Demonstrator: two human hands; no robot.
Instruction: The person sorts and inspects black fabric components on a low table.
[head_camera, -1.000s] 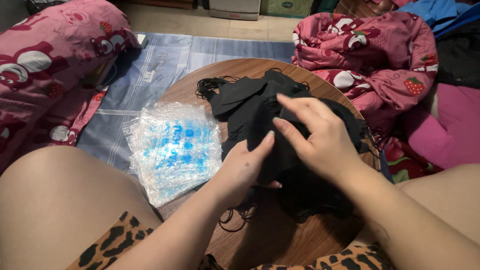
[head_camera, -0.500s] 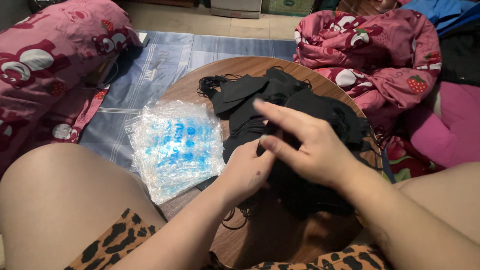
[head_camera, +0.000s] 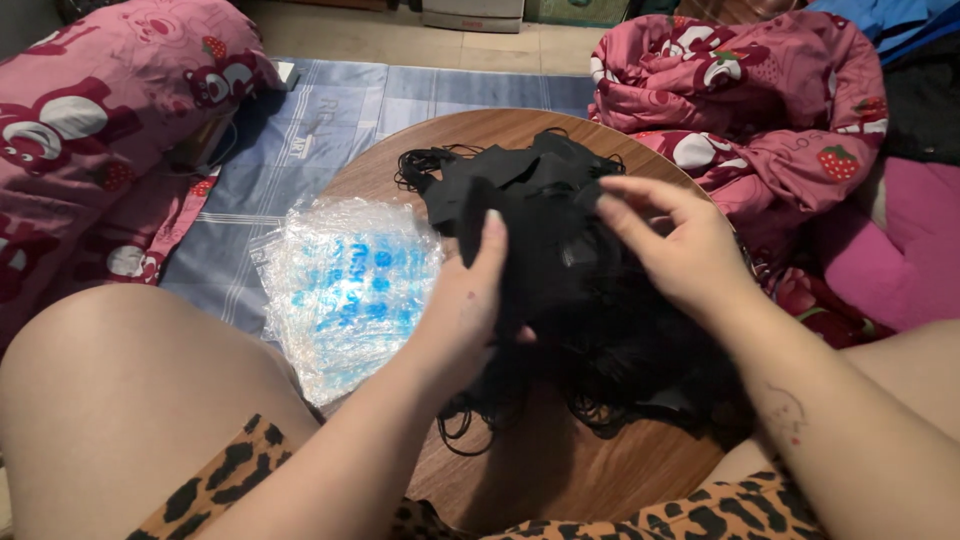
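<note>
Left hand (head_camera: 465, 305): palm down at the near left edge of the pile of black face masks (head_camera: 560, 260), fingers closed on one black piece, thumb raised against the cloth. Holding.

Right hand (head_camera: 680, 250): over the right side of the same pile, fingers bent and partly spread, fingertips (head_camera: 612, 212) pinching at a fold of black fabric. Whether it has a firm hold cannot be told.

Pile of black face masks: heaped on the middle and far part of the round wooden table (head_camera: 560, 470), thin black ear loops trailing off its near and far edges.

Stack of clear plastic bags (head_camera: 345, 285): blue print, lying flat on the table's left side, just beside the left hand, partly overhanging the rim.

Blue checked mat (head_camera: 330, 110): on the floor beyond the table.

Pink printed bedding (head_camera: 740, 90): bunched to the far right; more of it to the left.
</note>
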